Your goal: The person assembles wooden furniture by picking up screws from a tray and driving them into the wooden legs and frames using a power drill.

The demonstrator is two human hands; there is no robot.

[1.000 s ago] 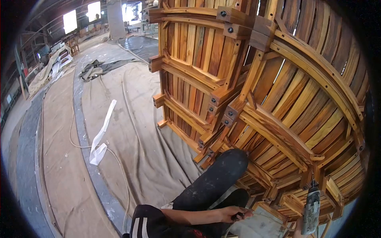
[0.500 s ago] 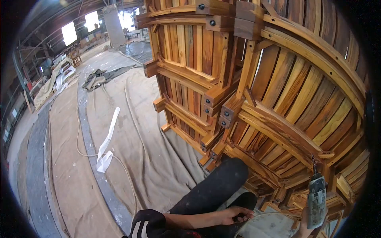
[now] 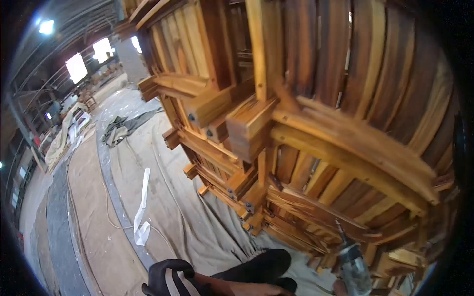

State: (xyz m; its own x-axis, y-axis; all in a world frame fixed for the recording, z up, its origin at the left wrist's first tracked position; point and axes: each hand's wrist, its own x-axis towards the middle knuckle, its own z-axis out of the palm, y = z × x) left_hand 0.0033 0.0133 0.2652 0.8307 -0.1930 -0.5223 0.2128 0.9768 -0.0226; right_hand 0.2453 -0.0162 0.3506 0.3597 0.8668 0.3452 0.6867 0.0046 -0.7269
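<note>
My right hand (image 3: 339, 287) is wrapped round a scuffed power driver (image 3: 354, 270) at the lower right. Its thin bit (image 3: 339, 227) points up, in front of the slatted wooden furniture (image 3: 316, 197). The view does not show clearly whether the bit touches the wood. At the bottom edge, my left hand (image 3: 264, 290) lies near my dark-trousered knee (image 3: 271, 261), its fingers cut off by the frame. Curved rails (image 3: 350, 167) and stout wooden legs (image 3: 247, 128) stick out towards me, several with dark bolt heads in their ends.
A second slatted piece (image 3: 207, 148) stands behind, close to the nearer one. Wrinkled cloth sheets (image 3: 197, 222) cover the floor on the left. On them lie a white strip (image 3: 142, 212), a thin cord (image 3: 107, 197) and a bunched dark cloth (image 3: 118, 129). Piled materials (image 3: 69, 133) line the far left.
My view has shifted up and closer to the wood. The driver, still in my right hand, appears lower and further left. My left hand has slipped mostly below the frame's edge.
</note>
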